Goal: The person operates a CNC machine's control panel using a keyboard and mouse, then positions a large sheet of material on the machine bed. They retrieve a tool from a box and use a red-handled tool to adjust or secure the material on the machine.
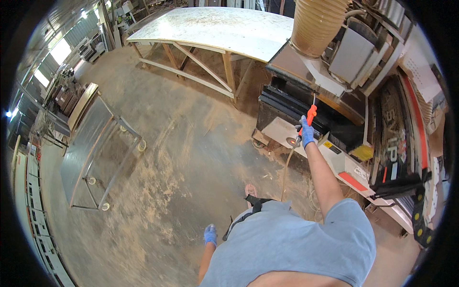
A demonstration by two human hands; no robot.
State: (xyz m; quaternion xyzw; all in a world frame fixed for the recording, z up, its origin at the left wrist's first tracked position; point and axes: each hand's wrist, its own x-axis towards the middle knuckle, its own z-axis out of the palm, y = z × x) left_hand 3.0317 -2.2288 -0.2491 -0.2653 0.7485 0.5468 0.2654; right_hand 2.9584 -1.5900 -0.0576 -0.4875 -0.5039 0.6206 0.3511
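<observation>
My right hand [307,133], in a blue glove, is wrapped round an orange air blow gun [311,114] with a thin metal nozzle pointing away from me. A yellowish hose [286,172] hangs from the gun's near end down toward the floor. The arm is stretched out over the front of a large machine [282,128] with a dark, dusty bed. My left hand [210,235], gloved in blue too, hangs low at my side over the floor, loosely open with nothing visible in it.
A thick ribbed dust duct [319,24] rises from the machine's head. Beyond stands a long white-topped table [215,29] on wooden legs. At left is a wheeled metal-framed cart [88,153]. Sawdust lies over the concrete floor [158,182]. A black cable chain [420,217] hangs at right.
</observation>
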